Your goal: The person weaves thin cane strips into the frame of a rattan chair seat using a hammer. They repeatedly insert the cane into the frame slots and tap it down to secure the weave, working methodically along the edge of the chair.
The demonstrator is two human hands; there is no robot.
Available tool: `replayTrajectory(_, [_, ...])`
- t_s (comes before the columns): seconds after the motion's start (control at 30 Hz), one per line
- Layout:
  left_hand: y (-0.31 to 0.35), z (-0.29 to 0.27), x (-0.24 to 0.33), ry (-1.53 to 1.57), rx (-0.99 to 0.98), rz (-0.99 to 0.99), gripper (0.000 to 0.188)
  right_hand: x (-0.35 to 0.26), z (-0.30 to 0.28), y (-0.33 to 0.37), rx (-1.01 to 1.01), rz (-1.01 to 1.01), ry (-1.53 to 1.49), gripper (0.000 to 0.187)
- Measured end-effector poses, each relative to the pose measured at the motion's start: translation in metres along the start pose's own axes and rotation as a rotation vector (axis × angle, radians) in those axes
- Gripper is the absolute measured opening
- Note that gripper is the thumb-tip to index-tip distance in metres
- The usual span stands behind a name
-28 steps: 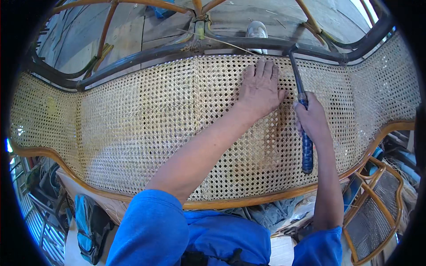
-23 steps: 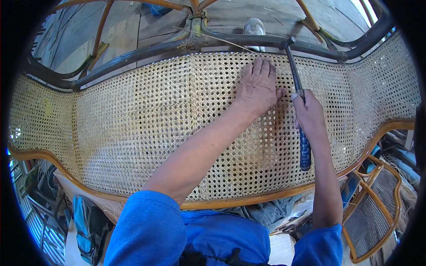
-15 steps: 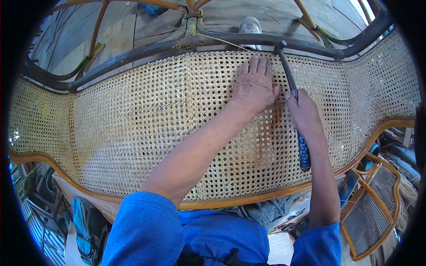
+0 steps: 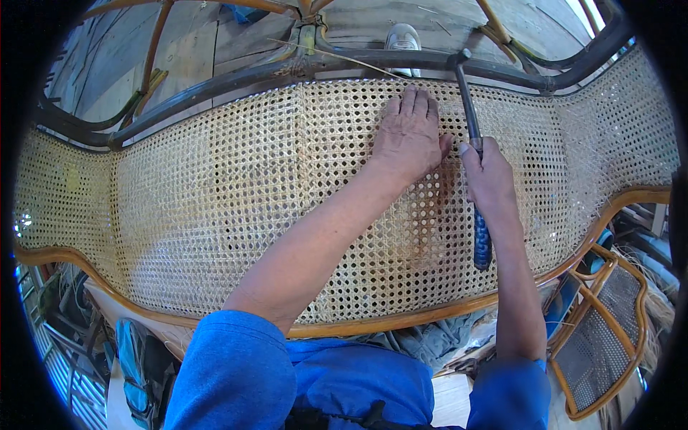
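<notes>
A wide panel of woven cane webbing [image 4: 215, 208] stretches before me, bordered by a dark rattan pole [image 4: 208, 92] at the far side and a varnished rattan edge [image 4: 401, 327] nearest me. My left hand [image 4: 406, 140] lies flat on the webbing, its fingertips close to the far pole. In my right hand [image 4: 493, 179] is a hammer [image 4: 469, 104], gripped around the shaft just above its dark blue handle. The hammer's head is up at the far pole, right of my left fingertips; I cannot tell if it touches. A thin cane strip [image 4: 340, 59] crosses the pole near those fingertips.
Rattan legs and braces [image 4: 153, 64] rise beyond the far pole, over a plank floor [image 4: 193, 46]. A shoe [image 4: 403, 39] shows behind the pole. At lower right stands a smaller cane-and-rattan piece [image 4: 598, 337]; a teal and black bag [image 4: 134, 373] sits at lower left.
My right hand and the hammer have shifted slightly, with the head a little farther away and rightward and the handle end swung left. My left hand stays flat in nearly the same spot.
</notes>
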State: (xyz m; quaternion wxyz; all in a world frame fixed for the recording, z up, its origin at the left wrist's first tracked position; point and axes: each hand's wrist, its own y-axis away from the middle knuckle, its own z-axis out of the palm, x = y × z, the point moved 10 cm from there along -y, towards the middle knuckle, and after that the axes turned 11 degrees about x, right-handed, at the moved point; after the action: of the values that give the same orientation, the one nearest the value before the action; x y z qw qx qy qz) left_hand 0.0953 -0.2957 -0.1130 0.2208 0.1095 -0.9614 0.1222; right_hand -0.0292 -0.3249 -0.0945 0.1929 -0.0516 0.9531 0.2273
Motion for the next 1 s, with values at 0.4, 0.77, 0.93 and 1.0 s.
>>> replayTrajectory(0.4, [0.001,-0.001,-0.001,0.009,0.066,0.013,0.064,-0.015,-0.004,0.000,0.040,-0.099,0.057,0.035])
replayTrajectory(0.77, [0.002,-0.003,0.001,0.046,0.061,0.024,0.064,-0.007,0.007,-0.003,-0.084,-0.015,0.152,0.035])
replayTrajectory(0.93, [0.003,-0.010,-0.009,0.062,0.093,-0.008,0.064,-0.003,0.013,-0.005,-0.062,-0.028,0.076,0.036])
replayTrajectory(1.0, [0.007,-0.015,-0.014,0.046,0.120,-0.007,0.063,-0.003,0.012,-0.003,-0.056,-0.028,0.053,0.036])
